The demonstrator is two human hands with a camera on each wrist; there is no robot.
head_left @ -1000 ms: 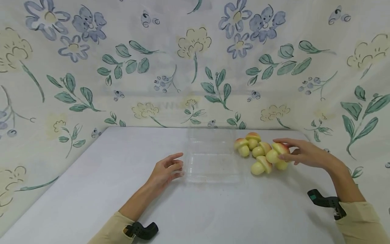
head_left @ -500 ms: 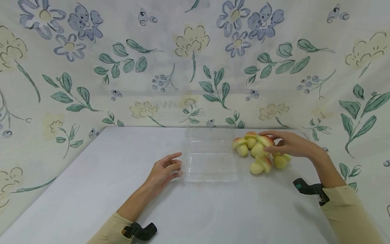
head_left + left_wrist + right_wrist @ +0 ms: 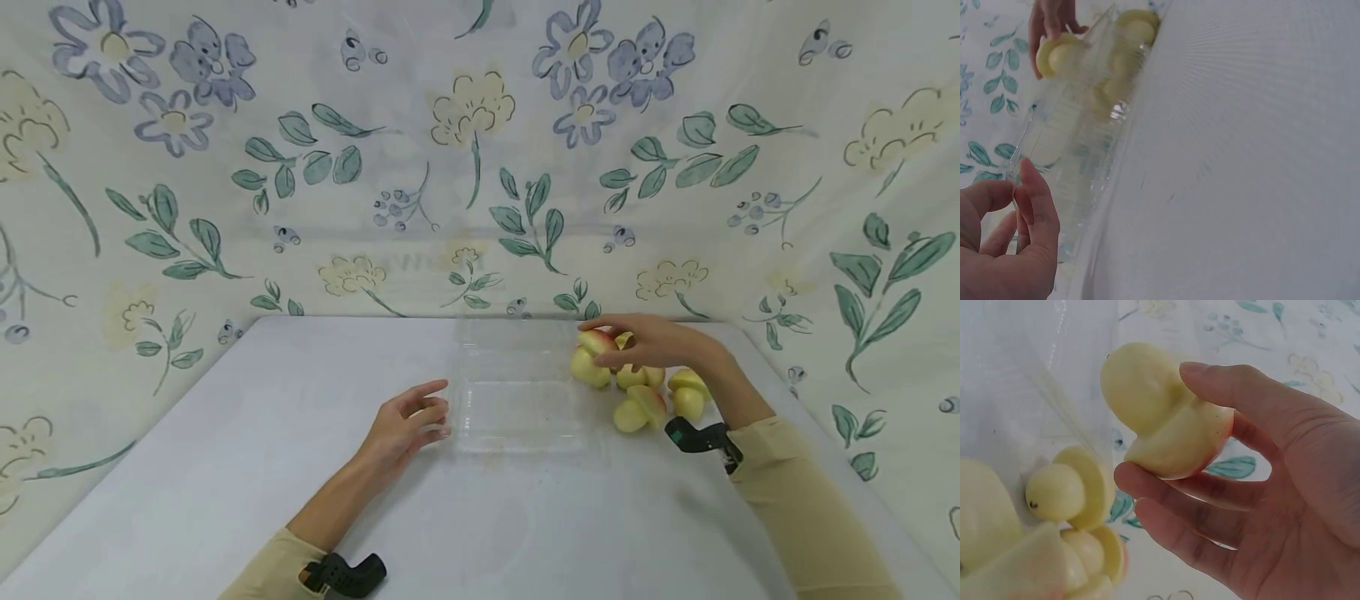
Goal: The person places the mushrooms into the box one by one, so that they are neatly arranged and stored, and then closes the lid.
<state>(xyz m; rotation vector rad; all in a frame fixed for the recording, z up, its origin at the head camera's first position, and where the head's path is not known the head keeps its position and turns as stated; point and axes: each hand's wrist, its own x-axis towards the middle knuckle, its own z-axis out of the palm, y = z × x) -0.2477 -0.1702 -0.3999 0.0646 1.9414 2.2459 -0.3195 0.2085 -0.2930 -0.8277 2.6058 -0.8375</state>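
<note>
My right hand (image 3: pixel 648 342) holds a toy mushroom (image 3: pixel 1160 412) with a pale yellow stem and a red-tinged cap. In the right wrist view the thumb lies on one side and the fingers curl under the cap. It is raised near the right edge of a clear plastic box (image 3: pixel 525 408). My left hand (image 3: pixel 1016 231) pinches the box's near-left rim between thumb and fingers. Several more mushrooms of the same kind, one of them a mushroom (image 3: pixel 640 408) in front, lie right of the box. My right hand partly covers those behind.
The box stands on a white table (image 3: pixel 480 525) near its back edge. Behind and around hangs a white cloth (image 3: pixel 420 142) printed with flowers and leaves. Each wrist wears a black camera mount, such as the right mount (image 3: pixel 697 435).
My right hand has carried the mushroom leftward from the right end of the group, across the others, to the box's right edge. My left hand has stayed in place.
</note>
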